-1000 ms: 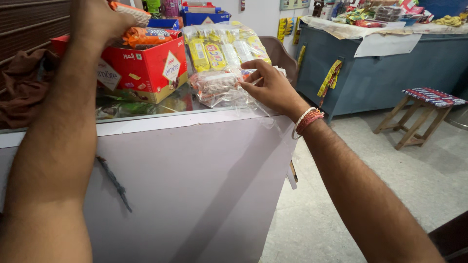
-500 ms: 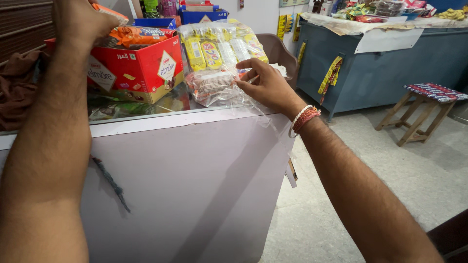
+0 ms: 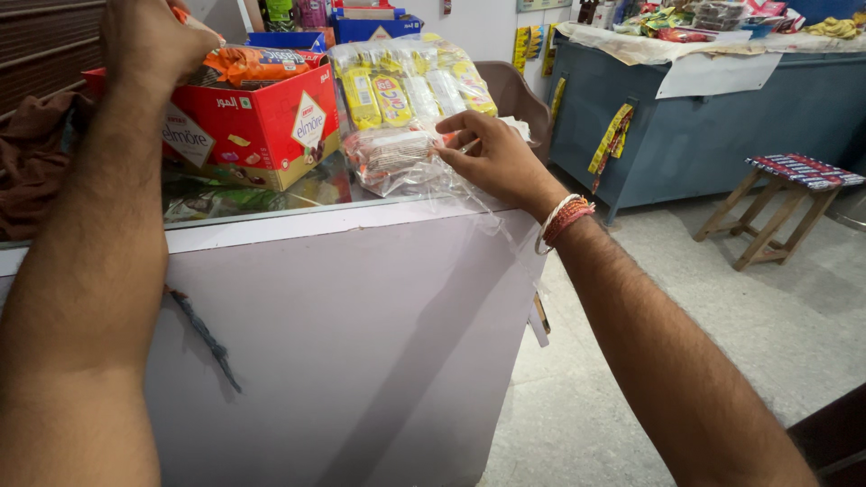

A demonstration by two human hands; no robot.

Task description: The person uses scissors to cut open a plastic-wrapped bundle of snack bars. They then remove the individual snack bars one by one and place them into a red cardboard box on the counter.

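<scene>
My right hand rests on a clear plastic pack of wrapped snacks lying on the glass counter top, fingers pinching its edge. My left hand is raised at the top left over a red cardboard box, closed around an orange snack packet that sticks out of the box. A bundle of yellow and white packets in clear wrap stands behind the clear pack.
The counter has a pale lilac front. A brown cloth lies at the left. A blue counter with goods stands at the right, a small wooden stool on the tiled floor before it. A brown chair back stands behind the counter.
My right hand has stayed on the clear pack, fingers shifting slightly. My left hand has stayed at the orange packet over the red box. The view has tilted a little.
</scene>
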